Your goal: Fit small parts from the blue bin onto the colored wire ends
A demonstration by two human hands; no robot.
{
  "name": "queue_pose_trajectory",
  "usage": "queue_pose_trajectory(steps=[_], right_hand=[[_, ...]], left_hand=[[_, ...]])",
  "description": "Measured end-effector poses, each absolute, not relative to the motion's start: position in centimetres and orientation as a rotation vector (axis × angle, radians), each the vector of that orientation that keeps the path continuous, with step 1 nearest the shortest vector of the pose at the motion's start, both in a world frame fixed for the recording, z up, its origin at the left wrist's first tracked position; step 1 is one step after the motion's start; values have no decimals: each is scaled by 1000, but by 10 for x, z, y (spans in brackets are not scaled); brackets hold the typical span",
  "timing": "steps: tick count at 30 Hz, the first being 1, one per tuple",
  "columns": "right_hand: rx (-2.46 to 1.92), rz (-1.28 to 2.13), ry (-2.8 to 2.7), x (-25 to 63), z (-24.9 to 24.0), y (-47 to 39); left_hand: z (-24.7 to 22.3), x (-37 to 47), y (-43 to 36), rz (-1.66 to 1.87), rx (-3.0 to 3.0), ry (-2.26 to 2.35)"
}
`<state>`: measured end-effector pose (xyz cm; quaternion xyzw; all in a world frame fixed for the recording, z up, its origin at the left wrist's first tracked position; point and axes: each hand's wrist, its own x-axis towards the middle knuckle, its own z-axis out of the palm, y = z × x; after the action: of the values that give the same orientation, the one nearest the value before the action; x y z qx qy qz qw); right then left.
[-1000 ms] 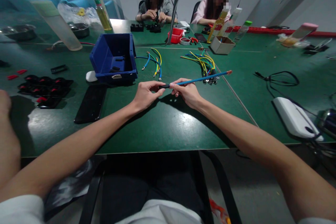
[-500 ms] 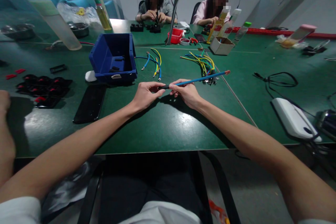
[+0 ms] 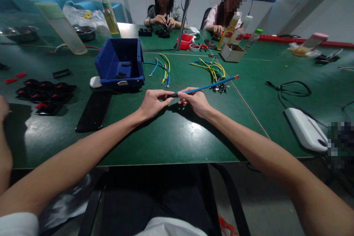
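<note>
A blue wire slants across in front of me, its bare copper end pointing right. A short black sleeve covers its left end. My left hand is closed, pinching that sleeve between thumb and fingers. Just beside it, my right hand is closed around the wire near the sleeve's edge. Past the right hand lies a bundle of yellow, blue and green wires with metal lugs. Several loose lugged wires lie farther left, next to a blue bin holding small black pieces.
A black phone lies left of my forearm, near black parts with red pieces. A white device with a cable sits at the right. Two co-workers sit across the green table; another person's arm shows at the left edge.
The camera view has shifted slightly, so the scene sits a little lower. Both hands keep their hold on the sleeve and wire, with little visible movement.
</note>
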<state>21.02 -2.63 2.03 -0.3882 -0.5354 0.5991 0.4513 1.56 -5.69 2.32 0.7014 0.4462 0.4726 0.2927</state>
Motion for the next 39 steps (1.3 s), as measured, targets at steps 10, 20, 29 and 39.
queue_pose_trajectory(steps=[10,20,29,39], right_hand=[[-963,1485,-1330,208,22,-26],[-919,1537,-1304,209,21,-26],[-898,1584,-1285,210,20,-24],[-910,1573,-1255,209,23,-26]], left_hand=[[18,16,-53,1247,1775,1154],[21,17,-55,1233,1705,1131],[21,17,-57,1202,1607,1089],[22,10,-47,1110,1491,952]])
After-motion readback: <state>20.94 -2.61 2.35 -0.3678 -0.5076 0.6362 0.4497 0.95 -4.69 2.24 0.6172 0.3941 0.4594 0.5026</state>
